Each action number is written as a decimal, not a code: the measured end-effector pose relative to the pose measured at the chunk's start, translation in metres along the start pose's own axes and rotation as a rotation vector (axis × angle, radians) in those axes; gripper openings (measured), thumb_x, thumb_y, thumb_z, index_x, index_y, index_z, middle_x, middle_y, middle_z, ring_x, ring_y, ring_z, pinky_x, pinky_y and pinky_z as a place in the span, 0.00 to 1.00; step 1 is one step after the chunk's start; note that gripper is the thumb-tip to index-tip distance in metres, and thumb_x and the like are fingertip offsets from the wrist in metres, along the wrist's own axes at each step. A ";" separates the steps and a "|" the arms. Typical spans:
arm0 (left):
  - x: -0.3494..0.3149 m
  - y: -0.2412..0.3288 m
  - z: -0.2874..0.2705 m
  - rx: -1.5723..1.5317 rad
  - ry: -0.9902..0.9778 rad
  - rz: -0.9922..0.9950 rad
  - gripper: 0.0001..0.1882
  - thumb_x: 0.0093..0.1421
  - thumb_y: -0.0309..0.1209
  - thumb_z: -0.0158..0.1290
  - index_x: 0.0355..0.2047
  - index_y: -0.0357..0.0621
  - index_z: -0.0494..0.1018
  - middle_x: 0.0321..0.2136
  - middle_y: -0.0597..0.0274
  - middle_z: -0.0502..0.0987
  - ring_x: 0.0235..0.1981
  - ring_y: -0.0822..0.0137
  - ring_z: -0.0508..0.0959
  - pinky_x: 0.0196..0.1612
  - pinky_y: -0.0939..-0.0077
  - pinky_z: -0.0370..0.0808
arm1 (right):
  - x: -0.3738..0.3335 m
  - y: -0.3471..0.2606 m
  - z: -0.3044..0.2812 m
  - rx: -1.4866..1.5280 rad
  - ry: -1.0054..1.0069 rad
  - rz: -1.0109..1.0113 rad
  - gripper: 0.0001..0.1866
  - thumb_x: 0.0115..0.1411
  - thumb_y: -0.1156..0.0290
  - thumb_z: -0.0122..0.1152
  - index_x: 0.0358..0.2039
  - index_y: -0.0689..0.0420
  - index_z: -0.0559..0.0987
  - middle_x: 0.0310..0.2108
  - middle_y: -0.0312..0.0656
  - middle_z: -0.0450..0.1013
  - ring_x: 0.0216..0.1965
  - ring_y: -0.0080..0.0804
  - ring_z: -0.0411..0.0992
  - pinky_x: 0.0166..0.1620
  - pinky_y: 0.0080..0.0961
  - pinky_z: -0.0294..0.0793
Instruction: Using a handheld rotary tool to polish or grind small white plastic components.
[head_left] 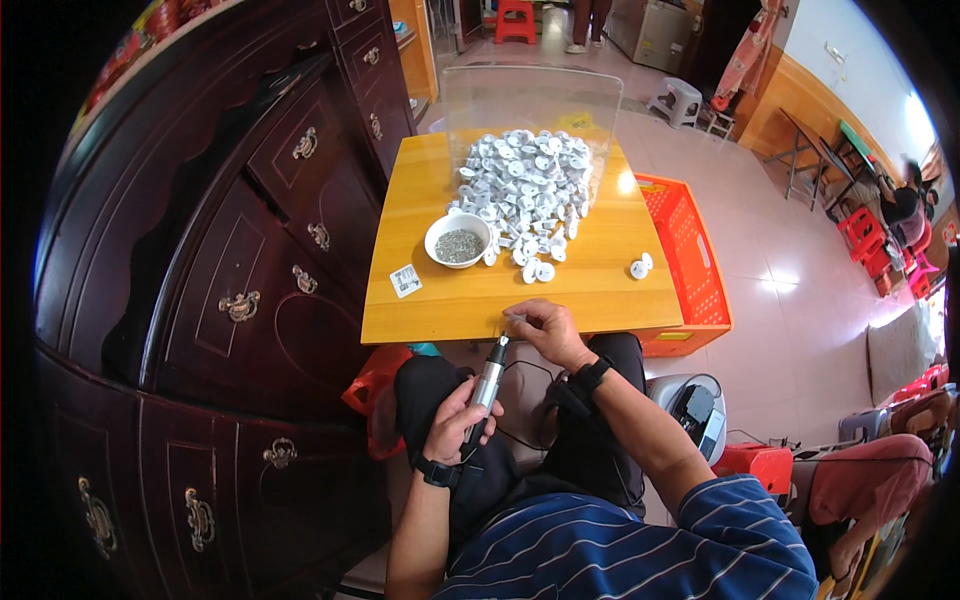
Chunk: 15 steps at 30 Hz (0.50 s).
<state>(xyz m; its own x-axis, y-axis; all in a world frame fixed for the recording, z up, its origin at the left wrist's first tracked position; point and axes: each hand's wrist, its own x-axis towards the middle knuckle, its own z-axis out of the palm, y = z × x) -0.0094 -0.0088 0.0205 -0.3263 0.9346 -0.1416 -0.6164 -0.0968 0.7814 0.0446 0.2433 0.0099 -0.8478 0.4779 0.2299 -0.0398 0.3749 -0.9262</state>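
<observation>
My left hand (460, 422) is wrapped round a silver and black electric screwdriver (489, 384), its tip pointing up past the table's front edge. At that tip my right hand (546, 329) has thumb and fingers pinched together; whatever is between them is too small to make out. Beyond my hands, a white bowl (431, 243) holds many tiny metal pieces (459, 246) that look like screws. A large heap of white round plastic parts (525, 170) covers the back of the yellow wooden table (420, 318). A few more white parts (640, 268) lie apart at the right.
A clear plastic panel (530, 92) stands behind the heap. An orange crate (716, 280) sits right of the table, dark drawer cabinets (225, 340) at left. A small card (405, 281) lies near the bowl. A red bag (375, 395) hangs front left. Other people sit at right.
</observation>
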 end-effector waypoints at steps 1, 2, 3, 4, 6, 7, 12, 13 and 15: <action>0.000 0.000 0.000 -0.003 0.005 -0.004 0.27 0.64 0.32 0.51 0.62 0.40 0.61 0.37 0.58 0.76 0.28 0.74 0.76 0.28 0.83 0.74 | 0.000 0.000 0.000 -0.018 0.001 -0.008 0.10 0.60 0.74 0.65 0.43 0.59 0.84 0.33 0.41 0.79 0.30 0.26 0.77 0.37 0.23 0.78; 0.000 0.000 0.000 -0.007 0.016 -0.015 0.27 0.64 0.32 0.51 0.62 0.40 0.61 0.37 0.58 0.76 0.28 0.73 0.76 0.28 0.83 0.74 | 0.000 0.000 0.000 -0.018 0.002 -0.008 0.10 0.60 0.74 0.65 0.43 0.59 0.84 0.33 0.41 0.79 0.30 0.26 0.77 0.37 0.23 0.78; 0.000 0.000 0.000 -0.005 0.010 -0.009 0.27 0.64 0.32 0.51 0.62 0.40 0.61 0.37 0.58 0.76 0.28 0.73 0.76 0.28 0.83 0.74 | 0.000 0.000 0.000 -0.017 -0.001 0.003 0.10 0.60 0.74 0.65 0.43 0.59 0.84 0.33 0.42 0.79 0.30 0.26 0.77 0.38 0.23 0.78; 0.000 0.001 0.000 -0.003 0.006 -0.008 0.27 0.64 0.33 0.51 0.61 0.40 0.61 0.37 0.58 0.76 0.29 0.73 0.76 0.29 0.83 0.74 | 0.000 0.000 -0.001 -0.017 -0.005 0.013 0.10 0.59 0.74 0.65 0.42 0.59 0.84 0.33 0.42 0.80 0.30 0.26 0.77 0.38 0.23 0.78; 0.000 0.001 -0.001 -0.001 0.002 -0.007 0.26 0.64 0.33 0.51 0.61 0.40 0.61 0.37 0.58 0.76 0.29 0.73 0.76 0.29 0.83 0.74 | -0.001 -0.002 -0.001 -0.009 0.001 0.012 0.11 0.60 0.74 0.64 0.43 0.59 0.84 0.33 0.41 0.80 0.31 0.26 0.78 0.38 0.23 0.78; 0.001 0.001 -0.001 -0.005 0.001 -0.012 0.26 0.64 0.33 0.51 0.61 0.39 0.61 0.38 0.57 0.76 0.29 0.73 0.76 0.29 0.83 0.74 | -0.001 -0.002 -0.001 0.000 0.006 0.012 0.11 0.60 0.74 0.64 0.43 0.60 0.84 0.33 0.41 0.80 0.31 0.25 0.78 0.38 0.22 0.78; 0.001 0.001 -0.003 -0.035 -0.037 -0.006 0.26 0.63 0.35 0.52 0.59 0.39 0.62 0.38 0.57 0.76 0.29 0.73 0.77 0.29 0.82 0.74 | -0.003 -0.007 -0.002 0.069 0.006 0.091 0.11 0.61 0.72 0.64 0.43 0.61 0.83 0.33 0.39 0.81 0.32 0.20 0.77 0.39 0.21 0.78; 0.001 0.001 -0.004 -0.048 -0.041 -0.015 0.26 0.63 0.35 0.52 0.59 0.39 0.62 0.38 0.56 0.76 0.29 0.72 0.77 0.29 0.82 0.74 | -0.002 -0.008 -0.003 0.053 0.016 0.142 0.11 0.62 0.71 0.64 0.43 0.61 0.83 0.33 0.38 0.80 0.31 0.19 0.76 0.38 0.21 0.78; 0.001 0.003 -0.006 -0.057 -0.051 -0.024 0.26 0.63 0.35 0.52 0.58 0.39 0.62 0.38 0.56 0.76 0.29 0.72 0.77 0.29 0.81 0.74 | 0.000 -0.010 -0.005 0.213 0.038 0.156 0.10 0.62 0.71 0.64 0.43 0.61 0.83 0.32 0.37 0.80 0.31 0.18 0.75 0.38 0.21 0.77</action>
<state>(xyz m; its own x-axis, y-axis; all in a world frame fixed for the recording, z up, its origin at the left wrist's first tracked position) -0.0156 -0.0105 0.0191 -0.2749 0.9530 -0.1274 -0.6640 -0.0924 0.7420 0.0477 0.2432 0.0209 -0.8323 0.5476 0.0863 -0.0238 0.1203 -0.9925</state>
